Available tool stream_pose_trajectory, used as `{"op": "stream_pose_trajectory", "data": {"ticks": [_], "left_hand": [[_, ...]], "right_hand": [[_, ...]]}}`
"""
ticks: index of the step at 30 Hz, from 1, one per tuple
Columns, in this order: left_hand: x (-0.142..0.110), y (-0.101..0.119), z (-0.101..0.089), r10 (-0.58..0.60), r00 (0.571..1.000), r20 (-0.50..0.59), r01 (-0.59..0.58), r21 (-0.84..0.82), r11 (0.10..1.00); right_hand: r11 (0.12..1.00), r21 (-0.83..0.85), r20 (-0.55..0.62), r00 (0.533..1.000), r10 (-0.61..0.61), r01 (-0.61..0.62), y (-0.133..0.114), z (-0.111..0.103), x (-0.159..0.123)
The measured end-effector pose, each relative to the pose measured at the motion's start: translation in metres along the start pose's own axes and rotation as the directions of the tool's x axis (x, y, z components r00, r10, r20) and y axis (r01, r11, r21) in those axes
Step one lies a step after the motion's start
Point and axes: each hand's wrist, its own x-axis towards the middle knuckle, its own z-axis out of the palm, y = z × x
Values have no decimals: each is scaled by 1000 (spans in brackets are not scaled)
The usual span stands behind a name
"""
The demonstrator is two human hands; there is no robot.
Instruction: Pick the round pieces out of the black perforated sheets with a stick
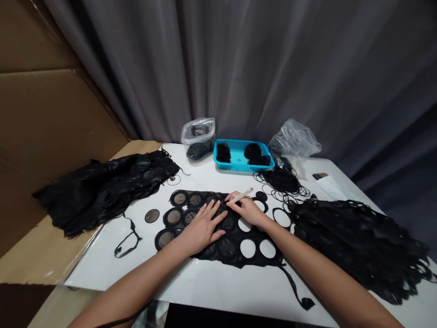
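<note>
A thin black sheet (235,259) patterned with rows of circles lies flat on the white table. Toward its right end several circles are open holes with white showing through; at the left end the rounds are filled with greyish mesh. My left hand (201,228) rests on the sheet's middle, fingers spread flat. Just right of it, my right hand (247,210) grips a slim whitish pen-like tool (243,195) above the sheet's upper edge. The tool's lower tip is hidden by my fingers, so its exact kind is unclear. A loose mesh disc (152,216) lies left of the sheet.
Black sheets (112,187) are heaped at left, holed black scraps (358,241) at right. Behind stand a blue basket (244,167) with black bundles, a plastic container (198,139) and a clear bag (295,139). Thin black rings (282,180) lie tangled nearby. Cardboard (51,150) borders the left.
</note>
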Motion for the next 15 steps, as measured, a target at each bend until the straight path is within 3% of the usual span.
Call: {"op": "stream_pose_trajectory", "data": {"ticks": [15], "left_hand": [[0,1,4,-21,1000,17,21,21,1000]], "right_hand": [[1000,-5,35,999,-10,10,0,-2,1]]}}
